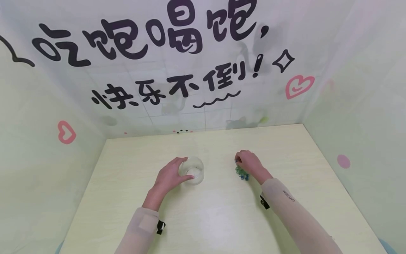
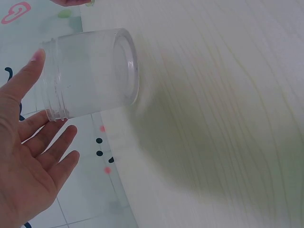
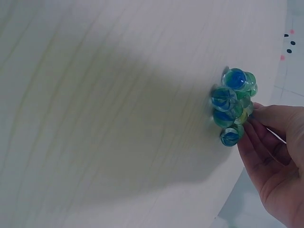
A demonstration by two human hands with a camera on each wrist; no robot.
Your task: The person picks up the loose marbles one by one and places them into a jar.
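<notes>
A clear jar (image 2: 90,76) with a threaded mouth stands upright on the table. My left hand (image 1: 169,174) grips it near the mouth, the thumb on one side and the fingers on the other. To the right, my right hand (image 1: 250,164) bends down over a small cluster of glass marbles (image 3: 230,99), clear with blue and green swirls. Its thumb and fingertips come together at the cluster's far side, pinching a marble, which they partly hide. From the head camera the rest of the marbles (image 1: 242,173) show just below that hand.
Both hands work over a pale wood-grain table (image 1: 203,218). Its back edge meets a wall sheet (image 1: 177,120) printed with black characters and pink hearts, and more sheeting rises along the left and right sides.
</notes>
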